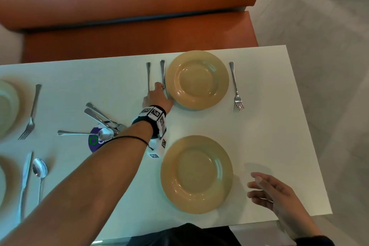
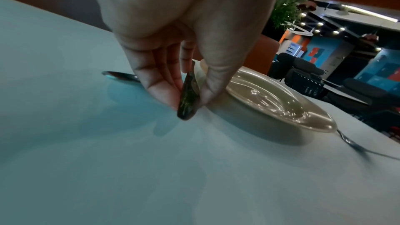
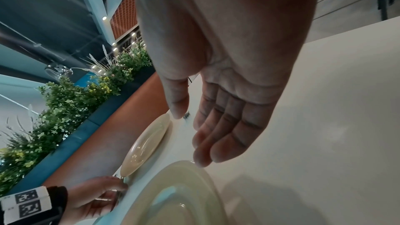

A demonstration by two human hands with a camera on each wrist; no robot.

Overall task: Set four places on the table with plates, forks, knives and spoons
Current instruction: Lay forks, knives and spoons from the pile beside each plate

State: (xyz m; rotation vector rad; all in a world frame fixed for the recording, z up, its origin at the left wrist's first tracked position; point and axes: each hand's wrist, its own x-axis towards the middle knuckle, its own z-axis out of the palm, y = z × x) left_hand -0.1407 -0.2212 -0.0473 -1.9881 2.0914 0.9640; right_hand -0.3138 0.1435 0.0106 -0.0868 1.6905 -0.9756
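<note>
Head view: white table (image 1: 269, 136), long axis running left to right. Far yellow plate (image 1: 197, 79) taken as landmark. Toward the camera from it, well apart, a second yellow plate (image 1: 196, 173). Right of the landmark, a fork (image 1: 236, 86) lying lengthwise away from the camera, tines pointing toward the near edge. Just left of the landmark, a knife (image 1: 163, 75), long axis parallel to the fork, handle end pointing to the far edge; farther left, beside it, a spoon (image 1: 148, 76) lying the same way. Left hand (image 1: 157, 97) at the landmark's left rim, thumb and fingers (image 2: 164, 90) closed together, pinching the knife, its tip on the table. Right hand (image 1: 277, 193) near and right of the landmark, past the second plate, fingers (image 3: 227, 136) relaxed, slightly spread, holding nothing.
</note>
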